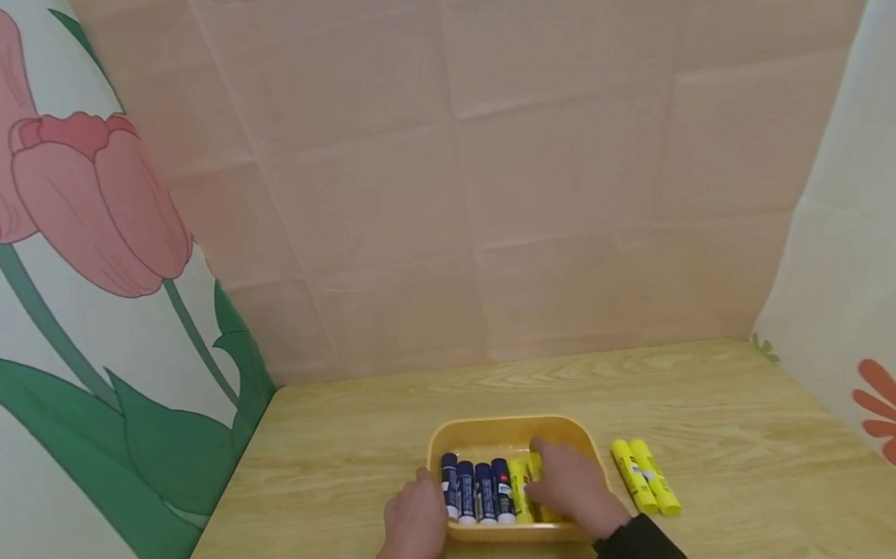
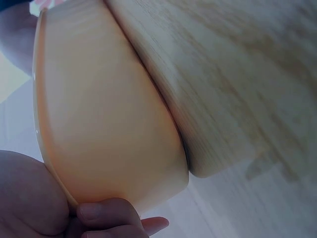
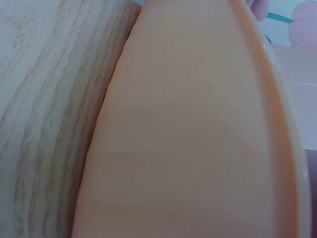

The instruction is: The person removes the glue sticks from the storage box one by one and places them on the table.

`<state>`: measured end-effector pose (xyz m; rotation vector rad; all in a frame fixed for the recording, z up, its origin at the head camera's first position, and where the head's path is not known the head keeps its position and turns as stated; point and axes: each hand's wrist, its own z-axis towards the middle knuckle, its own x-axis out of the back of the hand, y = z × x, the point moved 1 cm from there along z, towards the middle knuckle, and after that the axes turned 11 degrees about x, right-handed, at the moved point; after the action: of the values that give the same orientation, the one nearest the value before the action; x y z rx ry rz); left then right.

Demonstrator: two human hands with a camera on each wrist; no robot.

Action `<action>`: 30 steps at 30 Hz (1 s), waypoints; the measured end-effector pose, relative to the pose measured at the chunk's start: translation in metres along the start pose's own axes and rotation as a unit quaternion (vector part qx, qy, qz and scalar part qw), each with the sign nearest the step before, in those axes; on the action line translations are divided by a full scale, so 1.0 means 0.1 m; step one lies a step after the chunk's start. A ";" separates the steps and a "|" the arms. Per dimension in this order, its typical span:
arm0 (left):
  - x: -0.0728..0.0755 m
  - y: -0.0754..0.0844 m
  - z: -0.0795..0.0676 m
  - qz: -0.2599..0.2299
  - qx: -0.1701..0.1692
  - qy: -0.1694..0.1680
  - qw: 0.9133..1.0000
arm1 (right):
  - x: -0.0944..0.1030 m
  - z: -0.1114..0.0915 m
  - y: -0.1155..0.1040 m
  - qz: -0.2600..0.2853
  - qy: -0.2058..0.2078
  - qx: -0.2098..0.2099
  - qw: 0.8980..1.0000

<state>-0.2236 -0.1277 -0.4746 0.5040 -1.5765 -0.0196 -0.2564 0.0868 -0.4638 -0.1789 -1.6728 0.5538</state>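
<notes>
An orange-yellow plastic tray [image 1: 493, 532] sits on the table. Inside it, several dark blue glue sticks [image 1: 486, 491] with white ends lie side by side, followed on the right by a yellow glue stick [image 1: 520, 489]. My left hand [image 1: 417, 518] grips the tray's left rim; the left wrist view shows its curled fingers [image 2: 111, 215] against the outer wall. Reaching into the tray, my right hand [image 1: 576, 488] has thumb and fingers around another yellow glue stick [image 1: 535, 464], which it partly hides. The right wrist view shows only the tray's outer wall [image 3: 183, 119], not the right-hand fingers.
Two yellow glue sticks [image 1: 645, 477] lie together on the wooden table [image 1: 335, 458], right of the tray. A pinkish sheet [image 1: 497, 190] covers the back, with flower-patterned panels on the left and right. A black band [image 1: 640, 551] is on the right wrist.
</notes>
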 end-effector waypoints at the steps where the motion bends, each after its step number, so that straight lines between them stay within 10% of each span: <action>1: 0.00 0.01 0.00 -0.003 -0.001 -0.001 1.000 | 0.01 -0.01 0.00 0.002 0.005 0.001 1.000; 30: 0.00 0.01 0.01 -0.001 0.015 -0.020 1.000 | 0.59 -0.41 0.20 0.075 0.062 0.000 0.995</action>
<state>-0.2246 -0.1265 -0.4744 0.5311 -1.6175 -0.0068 -0.2321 0.1399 -0.4174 -0.3341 -1.5473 0.6414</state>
